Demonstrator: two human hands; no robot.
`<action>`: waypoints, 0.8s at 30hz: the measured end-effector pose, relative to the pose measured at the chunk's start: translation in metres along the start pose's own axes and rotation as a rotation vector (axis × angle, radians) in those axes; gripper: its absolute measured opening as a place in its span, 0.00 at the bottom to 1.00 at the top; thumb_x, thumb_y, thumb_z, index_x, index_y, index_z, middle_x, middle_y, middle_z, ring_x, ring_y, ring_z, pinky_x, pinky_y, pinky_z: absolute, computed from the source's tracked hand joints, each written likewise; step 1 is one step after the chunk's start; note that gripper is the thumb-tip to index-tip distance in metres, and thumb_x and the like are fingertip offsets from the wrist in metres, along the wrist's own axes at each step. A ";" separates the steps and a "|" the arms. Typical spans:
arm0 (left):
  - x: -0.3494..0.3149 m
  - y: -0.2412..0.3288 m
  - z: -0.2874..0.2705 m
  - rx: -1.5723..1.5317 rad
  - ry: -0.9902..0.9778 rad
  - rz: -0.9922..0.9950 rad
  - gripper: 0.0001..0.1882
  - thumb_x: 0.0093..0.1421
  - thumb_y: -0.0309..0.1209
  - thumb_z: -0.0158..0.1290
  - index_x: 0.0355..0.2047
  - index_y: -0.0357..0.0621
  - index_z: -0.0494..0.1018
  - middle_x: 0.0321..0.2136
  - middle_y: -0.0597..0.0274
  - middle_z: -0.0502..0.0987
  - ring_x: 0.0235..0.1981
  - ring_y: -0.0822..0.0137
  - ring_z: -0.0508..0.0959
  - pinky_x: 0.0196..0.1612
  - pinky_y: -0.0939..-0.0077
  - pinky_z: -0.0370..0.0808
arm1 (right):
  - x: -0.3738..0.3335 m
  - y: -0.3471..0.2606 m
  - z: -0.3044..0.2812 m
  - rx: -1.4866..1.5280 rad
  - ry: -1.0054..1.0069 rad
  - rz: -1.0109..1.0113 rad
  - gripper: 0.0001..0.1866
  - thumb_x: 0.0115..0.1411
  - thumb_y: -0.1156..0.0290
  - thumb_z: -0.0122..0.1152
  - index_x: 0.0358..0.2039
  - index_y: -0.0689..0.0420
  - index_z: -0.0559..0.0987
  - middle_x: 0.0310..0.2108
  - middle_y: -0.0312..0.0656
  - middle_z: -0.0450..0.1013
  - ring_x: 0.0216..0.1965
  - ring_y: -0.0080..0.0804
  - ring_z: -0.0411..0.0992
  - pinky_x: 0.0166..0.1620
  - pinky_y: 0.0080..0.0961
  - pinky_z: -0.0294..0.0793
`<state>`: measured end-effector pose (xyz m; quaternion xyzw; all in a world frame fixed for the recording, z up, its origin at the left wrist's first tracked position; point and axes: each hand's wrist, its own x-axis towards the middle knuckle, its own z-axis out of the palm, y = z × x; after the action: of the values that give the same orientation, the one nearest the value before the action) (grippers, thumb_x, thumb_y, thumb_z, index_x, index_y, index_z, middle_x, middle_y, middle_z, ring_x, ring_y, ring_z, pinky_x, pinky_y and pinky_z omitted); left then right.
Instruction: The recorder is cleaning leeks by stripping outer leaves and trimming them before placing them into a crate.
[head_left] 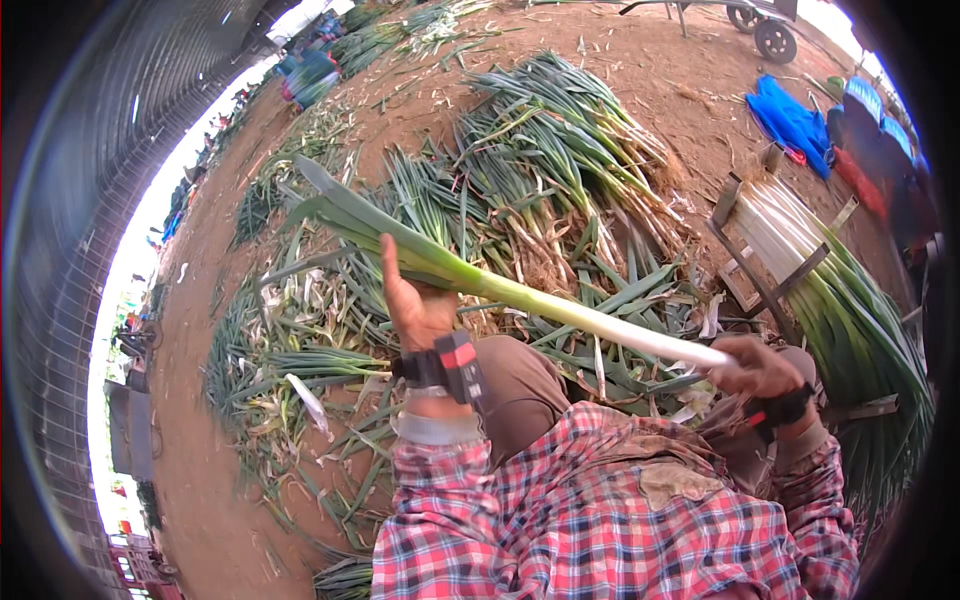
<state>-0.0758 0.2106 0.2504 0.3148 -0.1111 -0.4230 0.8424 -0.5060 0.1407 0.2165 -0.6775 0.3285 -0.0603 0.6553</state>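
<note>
One long leek (560, 305) lies slanted across the space in front of me, its green leaves up at the left and its white end down at the right. My left hand (418, 305) supports the green part from below, thumb raised beside the stalk and fingers mostly hidden behind it. At the white tip, my right hand (755, 368) is closed with the fingers curled round the end. To the right of that hand, peeled white-and-green leeks (800, 240) are stacked in a metal frame (765, 290).
Untrimmed leeks (560, 150) with roots lie heaped ahead on the dirt ground (215, 400). Stripped leaves (300, 310) litter the area left of my knees. A blue cloth (788, 120) lies at the far right, below a wheeled cart (775, 40). A corrugated wall (70, 200) curves along the left.
</note>
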 end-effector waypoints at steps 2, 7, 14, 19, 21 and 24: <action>0.009 0.008 -0.001 -0.154 0.119 -0.025 0.18 0.57 0.40 0.62 0.44 0.47 0.72 0.38 0.62 0.76 0.40 0.61 0.76 0.50 0.57 0.73 | -0.011 0.000 -0.025 0.058 0.277 -0.197 0.14 0.56 0.66 0.65 0.39 0.61 0.78 0.31 0.33 0.73 0.28 0.19 0.69 0.29 0.15 0.68; 0.008 -0.015 0.032 -0.335 0.208 -0.014 0.27 0.55 0.43 0.62 0.52 0.45 0.72 0.51 0.59 0.75 0.53 0.55 0.72 0.59 0.49 0.66 | 0.006 0.041 -0.049 1.117 0.951 -0.604 0.19 0.63 0.61 0.53 0.50 0.60 0.72 0.39 0.38 0.73 0.36 0.23 0.70 0.38 0.22 0.72; -0.014 -0.072 0.078 -0.446 0.117 -0.236 0.22 0.62 0.39 0.55 0.53 0.42 0.70 0.51 0.55 0.75 0.52 0.54 0.73 0.59 0.51 0.68 | 0.058 -0.015 0.039 0.530 0.400 -0.538 0.32 0.63 0.67 0.57 0.65 0.57 0.58 0.62 0.47 0.60 0.60 0.37 0.63 0.59 0.33 0.65; -0.066 -0.103 0.123 -0.334 -0.113 -0.267 0.21 0.65 0.36 0.51 0.55 0.39 0.66 0.52 0.53 0.73 0.53 0.57 0.72 0.60 0.59 0.67 | 0.082 -0.070 0.040 0.956 0.241 -0.905 0.27 0.70 0.59 0.46 0.65 0.55 0.58 0.61 0.44 0.62 0.61 0.33 0.62 0.61 0.34 0.66; -0.076 -0.106 0.128 -0.287 -0.133 -0.279 0.20 0.65 0.36 0.52 0.53 0.38 0.67 0.51 0.53 0.73 0.52 0.57 0.73 0.59 0.60 0.69 | 0.075 -0.073 0.033 1.072 0.205 -0.915 0.27 0.69 0.53 0.44 0.62 0.56 0.61 0.59 0.46 0.64 0.60 0.36 0.64 0.60 0.38 0.66; -0.095 -0.100 0.136 -0.135 -0.149 -0.288 0.21 0.64 0.37 0.53 0.52 0.37 0.67 0.47 0.55 0.76 0.50 0.61 0.75 0.54 0.65 0.73 | 0.061 -0.068 0.022 1.130 0.231 -0.900 0.27 0.69 0.52 0.43 0.62 0.56 0.62 0.58 0.47 0.66 0.59 0.37 0.65 0.60 0.39 0.66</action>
<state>-0.2603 0.1813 0.3009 0.2378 -0.0981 -0.5679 0.7818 -0.4228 0.1222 0.2554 -0.2948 0.0040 -0.5551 0.7777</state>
